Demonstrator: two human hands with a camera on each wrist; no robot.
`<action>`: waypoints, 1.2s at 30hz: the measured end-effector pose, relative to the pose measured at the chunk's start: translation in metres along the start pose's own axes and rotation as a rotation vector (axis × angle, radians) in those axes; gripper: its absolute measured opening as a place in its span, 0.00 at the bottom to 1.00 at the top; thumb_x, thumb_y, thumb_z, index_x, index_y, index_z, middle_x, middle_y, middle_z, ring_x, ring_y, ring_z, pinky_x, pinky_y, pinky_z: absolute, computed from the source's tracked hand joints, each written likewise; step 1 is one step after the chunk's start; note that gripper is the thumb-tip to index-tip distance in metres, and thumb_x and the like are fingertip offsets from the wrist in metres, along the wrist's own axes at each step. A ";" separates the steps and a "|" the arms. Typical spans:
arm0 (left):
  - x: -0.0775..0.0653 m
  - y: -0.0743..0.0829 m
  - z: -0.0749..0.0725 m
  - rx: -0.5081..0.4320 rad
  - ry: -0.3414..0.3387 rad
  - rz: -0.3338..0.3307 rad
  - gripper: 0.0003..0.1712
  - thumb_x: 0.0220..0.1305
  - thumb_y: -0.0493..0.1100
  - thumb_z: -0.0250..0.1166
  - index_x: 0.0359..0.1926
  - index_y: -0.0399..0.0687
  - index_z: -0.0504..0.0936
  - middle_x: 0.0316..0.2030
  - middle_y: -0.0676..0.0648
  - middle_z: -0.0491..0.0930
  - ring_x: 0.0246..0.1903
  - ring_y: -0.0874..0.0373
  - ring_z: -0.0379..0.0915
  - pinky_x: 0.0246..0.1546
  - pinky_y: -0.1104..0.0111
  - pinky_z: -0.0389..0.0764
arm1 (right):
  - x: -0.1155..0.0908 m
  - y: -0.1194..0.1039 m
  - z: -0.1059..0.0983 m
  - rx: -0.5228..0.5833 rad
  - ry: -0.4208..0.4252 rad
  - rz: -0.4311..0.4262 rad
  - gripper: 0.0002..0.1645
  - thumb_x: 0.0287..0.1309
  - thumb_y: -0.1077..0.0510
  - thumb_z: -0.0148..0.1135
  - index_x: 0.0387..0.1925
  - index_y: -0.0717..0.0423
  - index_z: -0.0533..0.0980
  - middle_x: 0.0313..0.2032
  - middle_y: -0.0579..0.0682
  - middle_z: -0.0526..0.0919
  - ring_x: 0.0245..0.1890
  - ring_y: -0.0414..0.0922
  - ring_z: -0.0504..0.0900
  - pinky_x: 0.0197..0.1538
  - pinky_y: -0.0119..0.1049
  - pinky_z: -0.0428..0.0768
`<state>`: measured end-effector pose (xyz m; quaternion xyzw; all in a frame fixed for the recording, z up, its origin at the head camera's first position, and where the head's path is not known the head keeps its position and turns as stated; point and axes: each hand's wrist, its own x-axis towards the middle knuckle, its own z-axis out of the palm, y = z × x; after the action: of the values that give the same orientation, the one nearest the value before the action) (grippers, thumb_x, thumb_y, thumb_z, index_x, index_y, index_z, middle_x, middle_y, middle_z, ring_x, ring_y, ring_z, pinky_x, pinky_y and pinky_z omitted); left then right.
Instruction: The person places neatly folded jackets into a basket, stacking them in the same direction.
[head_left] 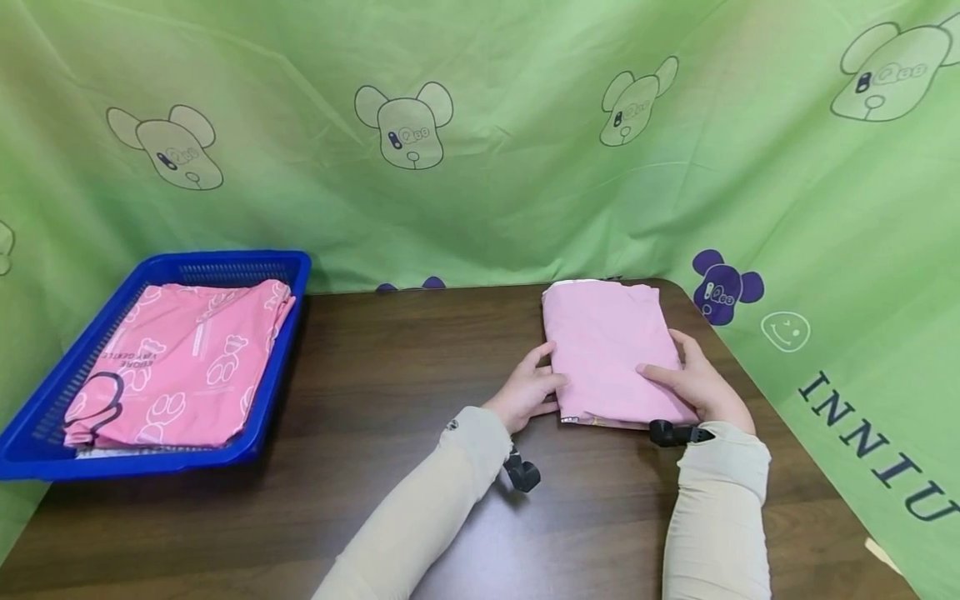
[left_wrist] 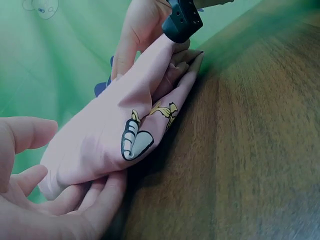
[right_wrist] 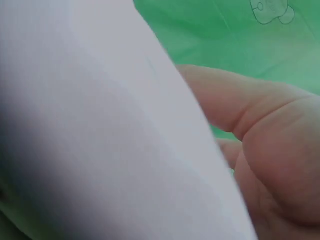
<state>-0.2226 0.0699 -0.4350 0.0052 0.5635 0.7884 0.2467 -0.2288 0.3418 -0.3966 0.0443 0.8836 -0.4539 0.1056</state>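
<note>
A light pink folded cloth (head_left: 607, 350) lies at the right back of the table, between both hands. Its lower edge, with a small yellow and black-and-white print, shows in the left wrist view. My left hand (head_left: 528, 387) holds the cloth's left edge, several fingers (left_wrist: 107, 197) tucked beneath it. On the other side, my right hand (head_left: 705, 383) grips the right edge, thumb on top and the other fingers mostly hidden beyond the edge. Pale cloth fills much of the right wrist view, beside the right hand (right_wrist: 280, 150).
A blue plastic basket (head_left: 273, 400) stands at the left of the brown wooden table (head_left: 390, 375). Inside it lies a folded pink printed cloth (head_left: 187, 358). A green printed curtain (head_left: 510, 192) hangs behind the table and along its right side.
</note>
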 end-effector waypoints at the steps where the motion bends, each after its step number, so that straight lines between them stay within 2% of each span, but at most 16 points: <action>1: 0.000 0.000 0.000 0.006 0.005 0.002 0.41 0.65 0.32 0.62 0.77 0.52 0.61 0.61 0.39 0.75 0.47 0.53 0.77 0.53 0.49 0.80 | 0.000 0.000 0.000 0.010 -0.011 -0.004 0.62 0.66 0.53 0.65 0.78 0.65 0.31 0.75 0.75 0.38 0.73 0.68 0.48 0.72 0.64 0.50; 7: -0.002 0.001 -0.006 0.038 0.020 0.008 0.41 0.65 0.33 0.64 0.76 0.54 0.62 0.55 0.41 0.76 0.42 0.51 0.80 0.45 0.53 0.83 | 0.003 0.003 0.003 0.063 -0.089 -0.065 0.63 0.65 0.59 0.65 0.79 0.58 0.28 0.78 0.67 0.28 0.77 0.65 0.30 0.74 0.63 0.36; 11: -0.002 0.001 -0.011 0.048 0.017 -0.001 0.41 0.65 0.34 0.65 0.76 0.55 0.62 0.53 0.41 0.75 0.41 0.51 0.80 0.45 0.53 0.83 | 0.003 0.003 0.006 0.107 -0.138 -0.098 0.62 0.63 0.63 0.66 0.80 0.56 0.31 0.79 0.61 0.28 0.77 0.61 0.28 0.75 0.61 0.34; 13: -0.003 0.001 -0.014 0.042 0.012 -0.010 0.41 0.65 0.34 0.65 0.76 0.56 0.61 0.52 0.41 0.74 0.41 0.51 0.80 0.46 0.52 0.83 | 0.003 0.002 0.006 0.113 -0.150 -0.099 0.61 0.63 0.63 0.66 0.81 0.56 0.33 0.79 0.62 0.30 0.77 0.61 0.31 0.75 0.59 0.37; 16: -0.003 0.000 -0.017 0.041 -0.001 -0.023 0.42 0.66 0.34 0.65 0.77 0.57 0.61 0.52 0.41 0.73 0.40 0.50 0.80 0.47 0.50 0.83 | 0.001 0.000 0.007 0.115 -0.166 -0.089 0.59 0.64 0.61 0.65 0.81 0.56 0.36 0.79 0.64 0.33 0.75 0.62 0.40 0.74 0.43 0.53; 19: -0.004 -0.001 -0.020 0.048 -0.012 -0.032 0.43 0.65 0.34 0.66 0.77 0.58 0.60 0.51 0.41 0.72 0.39 0.50 0.80 0.48 0.49 0.83 | -0.001 -0.003 0.009 0.132 -0.184 -0.089 0.58 0.64 0.61 0.65 0.81 0.56 0.38 0.78 0.67 0.35 0.72 0.61 0.47 0.60 0.23 0.64; 21: -0.004 -0.002 -0.022 0.051 -0.019 -0.031 0.44 0.65 0.33 0.66 0.77 0.59 0.59 0.51 0.40 0.72 0.37 0.50 0.80 0.46 0.50 0.84 | -0.001 -0.005 0.011 0.146 -0.198 -0.091 0.57 0.64 0.61 0.65 0.81 0.56 0.39 0.78 0.69 0.37 0.69 0.61 0.51 0.51 0.17 0.66; 27: -0.005 -0.001 -0.032 0.056 -0.037 -0.022 0.49 0.63 0.30 0.66 0.79 0.63 0.55 0.58 0.39 0.71 0.34 0.54 0.79 0.42 0.54 0.85 | -0.001 -0.011 0.016 0.176 -0.242 -0.097 0.56 0.64 0.62 0.65 0.81 0.56 0.40 0.76 0.71 0.41 0.69 0.60 0.53 0.51 0.17 0.67; 33: -0.007 0.000 -0.042 0.049 -0.052 -0.035 0.52 0.63 0.29 0.65 0.80 0.67 0.53 0.72 0.41 0.61 0.34 0.55 0.78 0.43 0.54 0.84 | 0.000 -0.017 0.021 0.261 -0.299 -0.081 0.56 0.64 0.65 0.63 0.81 0.55 0.39 0.76 0.71 0.41 0.68 0.57 0.55 0.51 0.21 0.74; 36: -0.009 0.000 -0.046 0.030 -0.047 -0.035 0.53 0.62 0.28 0.65 0.80 0.67 0.53 0.76 0.42 0.55 0.34 0.54 0.79 0.44 0.52 0.84 | 0.001 -0.019 0.024 0.283 -0.328 -0.073 0.55 0.65 0.65 0.62 0.81 0.55 0.38 0.75 0.70 0.42 0.65 0.54 0.59 0.51 0.24 0.77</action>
<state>-0.2283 0.0258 -0.4494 0.0172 0.5694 0.7750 0.2735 -0.2295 0.3111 -0.3951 -0.0478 0.7830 -0.5782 0.2243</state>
